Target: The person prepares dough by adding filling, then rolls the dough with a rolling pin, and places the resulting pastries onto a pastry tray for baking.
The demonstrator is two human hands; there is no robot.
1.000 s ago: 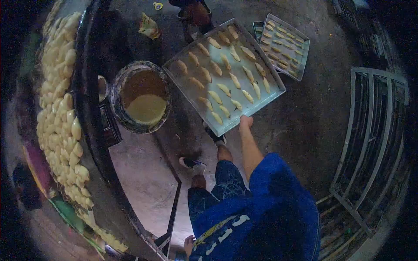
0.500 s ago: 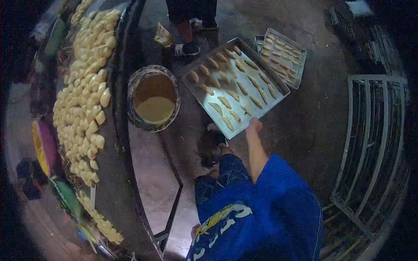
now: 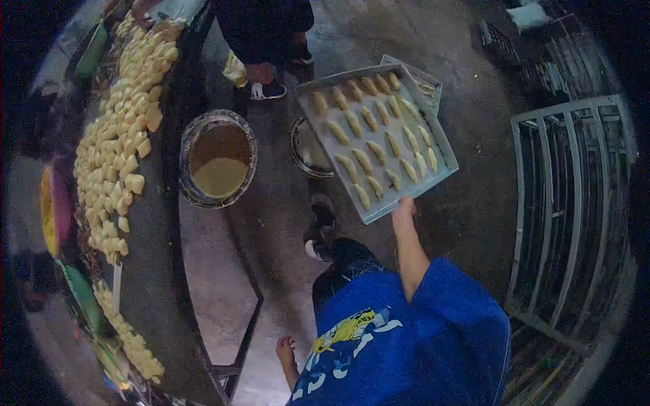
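Note:
My right hand (image 3: 404, 206) grips the near edge of a metal baking tray (image 3: 440, 147) and holds it out level above the floor. Several rows of shaped dough pieces (image 3: 376, 153) lie on the tray. My left hand (image 3: 285, 348) hangs low beside my blue shirt with its fingers closed and nothing seen in it. A second tray (image 3: 428, 84) lies on the floor, mostly hidden under the carried one.
A round bucket (image 3: 218, 160) with yellowish filling stands on the floor at left. A dark long table (image 3: 159, 223) carries heaps of pale dough pieces (image 3: 118, 142). Another person's legs (image 3: 261, 40) stand at the top. A metal rack (image 3: 569, 203) is at right, a round pan (image 3: 308, 152) under the tray.
The view has swung right and forward; the carried tray now covers most of the floor tray. The bucket and table have shifted left, and my left hand has come into view below.

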